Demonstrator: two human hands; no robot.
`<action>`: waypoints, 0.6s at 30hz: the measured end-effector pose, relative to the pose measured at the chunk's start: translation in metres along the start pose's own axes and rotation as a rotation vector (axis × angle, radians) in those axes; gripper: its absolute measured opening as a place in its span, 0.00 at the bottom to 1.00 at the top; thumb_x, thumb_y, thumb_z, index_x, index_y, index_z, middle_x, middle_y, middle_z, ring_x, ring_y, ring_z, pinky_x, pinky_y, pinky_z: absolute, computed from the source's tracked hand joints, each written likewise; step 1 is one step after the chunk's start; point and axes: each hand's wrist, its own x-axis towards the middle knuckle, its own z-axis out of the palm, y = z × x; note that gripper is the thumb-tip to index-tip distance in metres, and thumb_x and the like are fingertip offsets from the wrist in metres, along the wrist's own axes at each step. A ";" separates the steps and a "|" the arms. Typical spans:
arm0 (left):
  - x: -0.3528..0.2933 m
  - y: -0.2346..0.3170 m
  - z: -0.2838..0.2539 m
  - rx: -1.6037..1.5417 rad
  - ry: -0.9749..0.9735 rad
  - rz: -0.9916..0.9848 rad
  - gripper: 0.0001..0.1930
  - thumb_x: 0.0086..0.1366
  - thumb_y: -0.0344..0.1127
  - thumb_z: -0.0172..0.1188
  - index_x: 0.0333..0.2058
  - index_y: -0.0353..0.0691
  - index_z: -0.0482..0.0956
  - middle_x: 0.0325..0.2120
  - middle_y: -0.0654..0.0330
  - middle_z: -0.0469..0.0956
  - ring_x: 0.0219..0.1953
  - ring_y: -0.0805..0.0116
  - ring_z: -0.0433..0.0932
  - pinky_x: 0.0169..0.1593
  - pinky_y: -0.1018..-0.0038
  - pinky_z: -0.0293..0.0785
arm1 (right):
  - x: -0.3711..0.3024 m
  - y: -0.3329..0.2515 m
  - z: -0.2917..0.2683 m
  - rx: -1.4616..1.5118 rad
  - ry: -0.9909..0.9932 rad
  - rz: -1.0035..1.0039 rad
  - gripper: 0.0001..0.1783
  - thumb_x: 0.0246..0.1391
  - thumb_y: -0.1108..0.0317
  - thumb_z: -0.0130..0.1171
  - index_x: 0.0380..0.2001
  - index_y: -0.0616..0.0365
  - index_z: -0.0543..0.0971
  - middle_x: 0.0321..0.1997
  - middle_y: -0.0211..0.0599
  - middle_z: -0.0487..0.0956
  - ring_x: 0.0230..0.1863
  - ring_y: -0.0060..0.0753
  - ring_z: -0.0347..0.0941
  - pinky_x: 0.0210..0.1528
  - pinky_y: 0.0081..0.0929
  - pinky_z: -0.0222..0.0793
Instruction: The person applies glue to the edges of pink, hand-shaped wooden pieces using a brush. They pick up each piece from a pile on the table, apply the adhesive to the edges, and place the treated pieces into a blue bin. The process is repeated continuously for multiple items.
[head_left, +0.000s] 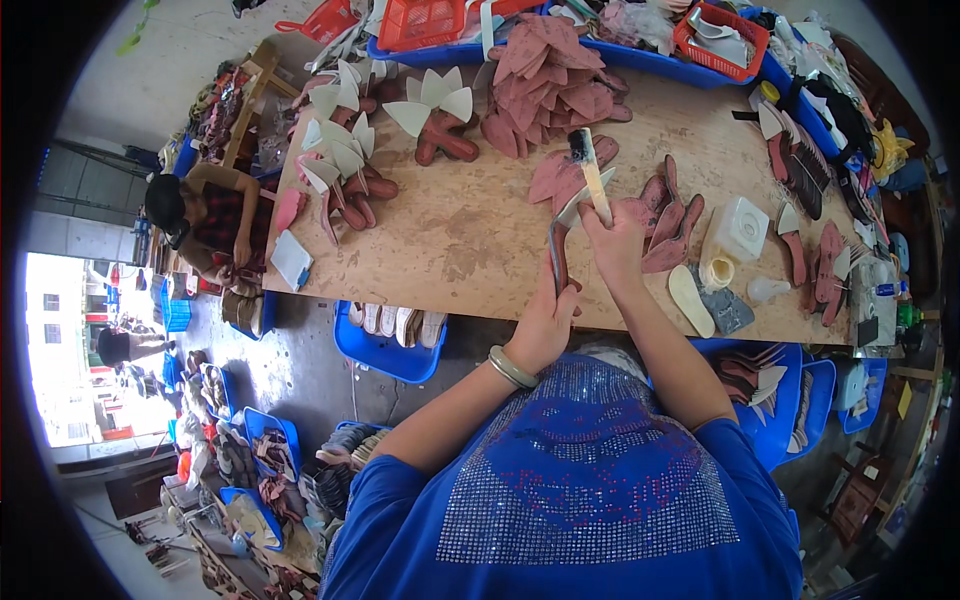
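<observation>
My left hand (547, 325) grips a curved shoe insole (558, 250) by its lower end, over the table's near edge. The insole is dark reddish with a pale tip. My right hand (615, 240) is closed around a brush (596, 190) with a flat light wooden handle and dark bristles pointing away from me. The brush crosses close to the insole's pale tip; whether they touch, I cannot tell. Pink insoles (668, 215) lie right of my right hand, and pink flat pieces (547, 180) lie beyond the held insole.
A large pile of pink pieces (545, 80) lies at the back. Insoles with white pointed pieces (435, 105) stand left. A white container (740, 228) with an open mouth sits right, near a pale insole (690, 300). Blue bins (385, 365) stand below the table. A co-worker (220, 215) sits left.
</observation>
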 end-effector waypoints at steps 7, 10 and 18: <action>0.011 -0.001 0.000 -0.075 0.012 -0.070 0.31 0.72 0.35 0.39 0.70 0.45 0.38 0.42 0.54 0.73 0.32 0.72 0.74 0.33 0.76 0.76 | 0.000 0.012 -0.005 0.081 -0.021 0.018 0.08 0.56 0.66 0.63 0.33 0.59 0.80 0.19 0.19 0.69 0.21 0.10 0.61 0.21 0.16 0.55; 0.014 -0.004 -0.004 -0.080 0.027 -0.088 0.30 0.72 0.35 0.40 0.69 0.45 0.41 0.41 0.54 0.74 0.30 0.73 0.74 0.31 0.77 0.75 | -0.001 0.011 -0.007 0.127 -0.031 0.053 0.08 0.56 0.66 0.61 0.33 0.61 0.80 0.20 0.21 0.70 0.23 0.11 0.62 0.24 0.18 0.58; 0.022 -0.030 -0.029 -0.346 0.090 -0.213 0.28 0.69 0.40 0.46 0.65 0.47 0.50 0.38 0.59 0.73 0.26 0.76 0.73 0.26 0.78 0.73 | -0.029 0.039 -0.082 -0.074 -0.089 -0.033 0.10 0.55 0.73 0.60 0.40 0.65 0.81 0.32 0.29 0.79 0.33 0.21 0.73 0.39 0.21 0.69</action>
